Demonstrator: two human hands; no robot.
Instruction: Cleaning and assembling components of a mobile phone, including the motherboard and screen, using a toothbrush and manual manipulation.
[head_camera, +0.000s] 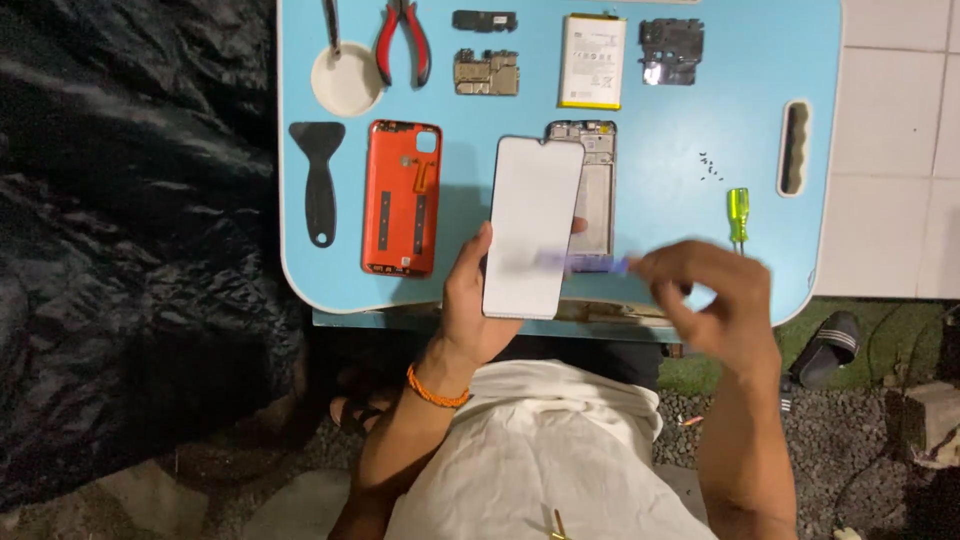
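My left hand (468, 300) holds a white rectangular phone screen panel (530, 225) upright by its lower edge, above the near rim of the light blue table (700, 130). My right hand (715, 300) pinches a thin blue-purple strip (585, 263), blurred by motion, that lies across the panel's lower right side. Behind the panel rests a grey phone frame (598, 190), partly hidden. An orange back cover (401, 197) lies inside-up to the left of the panel.
On the table: black scraper (318, 180), white round dish (346, 80), red-handled pliers (403, 40), circuit boards (486, 72), white battery (592, 60), black bracket (671, 50), tiny screws (711, 167), green-handled screwdriver (738, 215). Black sheeting (130, 230) lies left; a sandal (826, 347) sits right.
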